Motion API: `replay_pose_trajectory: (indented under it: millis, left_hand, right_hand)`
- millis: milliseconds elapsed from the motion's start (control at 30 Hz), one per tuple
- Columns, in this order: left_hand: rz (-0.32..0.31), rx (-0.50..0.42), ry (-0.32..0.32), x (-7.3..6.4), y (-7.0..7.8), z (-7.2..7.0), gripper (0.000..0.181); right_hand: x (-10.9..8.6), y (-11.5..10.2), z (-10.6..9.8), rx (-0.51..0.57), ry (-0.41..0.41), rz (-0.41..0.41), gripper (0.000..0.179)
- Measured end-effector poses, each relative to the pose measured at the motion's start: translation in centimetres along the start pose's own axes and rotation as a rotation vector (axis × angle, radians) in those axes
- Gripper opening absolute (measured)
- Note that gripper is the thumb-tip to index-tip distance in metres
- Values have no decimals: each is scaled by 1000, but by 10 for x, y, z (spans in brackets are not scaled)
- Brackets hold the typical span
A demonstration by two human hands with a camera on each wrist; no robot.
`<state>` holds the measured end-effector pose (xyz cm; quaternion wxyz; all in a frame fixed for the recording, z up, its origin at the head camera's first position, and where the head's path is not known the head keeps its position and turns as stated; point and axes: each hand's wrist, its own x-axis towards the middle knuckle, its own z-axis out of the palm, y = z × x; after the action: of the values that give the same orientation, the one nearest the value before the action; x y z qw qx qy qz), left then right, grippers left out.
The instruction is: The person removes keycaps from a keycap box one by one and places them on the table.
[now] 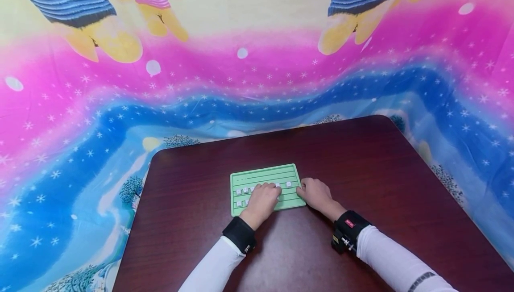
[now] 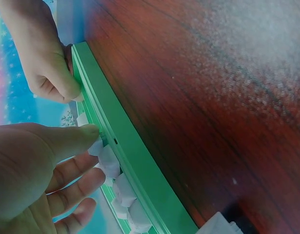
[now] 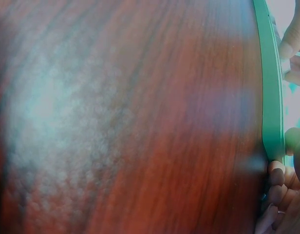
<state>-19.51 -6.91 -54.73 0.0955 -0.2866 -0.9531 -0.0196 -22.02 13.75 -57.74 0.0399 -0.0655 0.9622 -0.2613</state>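
Observation:
A light green ridged board (image 1: 265, 175) lies on the dark table, with small white cubes in rows on it; dark marks show on some. My left hand (image 1: 263, 200) is over the middle of the board and hides part of the rows. In the left wrist view its thumb and forefinger pinch a white cube (image 2: 96, 147), close beside other white cubes (image 2: 109, 162). My right hand (image 1: 319, 196) grips the board's right edge, thumb on top and the other fingers curled at the side in the right wrist view. One white cube (image 1: 288, 185) sits apart toward the right end.
The reddish-brown table (image 1: 192, 180) has rounded far corners. Behind it hangs a printed cloth (image 1: 249, 77) in pink and blue, reaching down past the table's far edge. Black straps (image 1: 239, 235) with small devices sit on both wrists.

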Motion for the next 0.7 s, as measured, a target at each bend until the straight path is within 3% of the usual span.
replay_pose_trajectory:
  millis: [300, 567, 700]
  left_hand:
    - [-1, 1, -17, 1, 2, -6, 2]
    - [14, 20, 21, -1, 3, -15, 6]
    - [15, 30, 7, -2, 2, -18, 7]
  right_hand:
    - [1, 0, 0, -8, 4, 4, 41]
    - [1, 0, 0, -12, 6, 4, 41]
    - [1, 0, 0, -21, 2, 10, 42]
